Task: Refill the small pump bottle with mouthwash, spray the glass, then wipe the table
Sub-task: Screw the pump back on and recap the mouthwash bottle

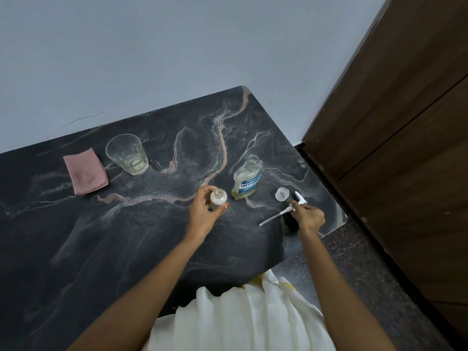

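The small clear pump bottle (pixel 218 198) stands uncapped on the dark marble table (pixel 126 236), and my left hand (pixel 203 211) grips it from the left. To the right my right hand (pixel 309 217) pinches the white pump head (pixel 295 205), whose long tube slants down-left just above the table. The open mouthwash bottle (pixel 247 178) with a blue label stands between my hands, slightly farther back. Its clear cap (pixel 281 194) lies beside the pump head. A drinking glass (pixel 128 154) holding a little liquid stands at the back left, with a folded pink cloth (pixel 84 171) to its left.
A grey wall runs behind the table. The table's right edge (pixel 326 183) drops to a dark speckled floor, and a brown wooden door (pixel 405 122) stands at the right. White fabric (pixel 240 317) of my clothing hangs at the near edge.
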The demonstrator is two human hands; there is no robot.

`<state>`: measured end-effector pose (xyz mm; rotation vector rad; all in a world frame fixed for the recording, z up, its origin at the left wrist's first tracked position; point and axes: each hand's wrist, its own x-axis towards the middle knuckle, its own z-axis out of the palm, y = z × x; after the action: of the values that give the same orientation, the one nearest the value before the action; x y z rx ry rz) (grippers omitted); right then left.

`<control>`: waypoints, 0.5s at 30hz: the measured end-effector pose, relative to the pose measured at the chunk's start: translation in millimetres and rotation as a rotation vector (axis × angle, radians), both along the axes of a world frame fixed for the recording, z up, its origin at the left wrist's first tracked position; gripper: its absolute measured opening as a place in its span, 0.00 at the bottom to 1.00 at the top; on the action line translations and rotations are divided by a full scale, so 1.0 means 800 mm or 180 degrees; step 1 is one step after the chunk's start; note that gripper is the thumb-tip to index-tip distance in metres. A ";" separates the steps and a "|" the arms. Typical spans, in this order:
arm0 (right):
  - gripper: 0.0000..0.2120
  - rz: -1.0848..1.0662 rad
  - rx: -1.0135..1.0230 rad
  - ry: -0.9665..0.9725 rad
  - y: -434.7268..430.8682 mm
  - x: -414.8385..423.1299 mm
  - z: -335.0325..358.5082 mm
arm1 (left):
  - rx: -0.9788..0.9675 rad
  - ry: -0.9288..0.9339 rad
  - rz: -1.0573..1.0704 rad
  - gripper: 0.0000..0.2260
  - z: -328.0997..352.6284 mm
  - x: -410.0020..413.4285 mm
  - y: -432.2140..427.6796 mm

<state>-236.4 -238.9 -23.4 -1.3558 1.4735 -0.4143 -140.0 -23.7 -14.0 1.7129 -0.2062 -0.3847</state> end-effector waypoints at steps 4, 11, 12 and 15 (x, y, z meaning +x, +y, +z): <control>0.08 -0.0083 0.0186 -0.0308 -0.001 0.003 0.027 | 0.0013 -0.0013 -0.0018 0.22 0.001 0.001 0.001; 0.08 0.0297 0.0178 -0.1317 0.013 0.038 0.113 | -0.0041 -0.0022 0.0021 0.23 0.000 0.001 -0.001; 0.07 0.0332 0.0170 -0.1530 0.019 0.043 0.125 | -0.0039 -0.0023 0.0033 0.23 0.000 0.001 -0.001; 0.06 0.0561 -0.0151 -0.1825 0.039 0.057 0.153 | -0.0031 -0.0031 0.0060 0.23 0.000 0.001 -0.001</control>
<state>-190.7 -208.0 98.7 -1.2541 0.8712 -0.6618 -139.5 -24.8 -14.2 1.7063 -0.1986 -0.3609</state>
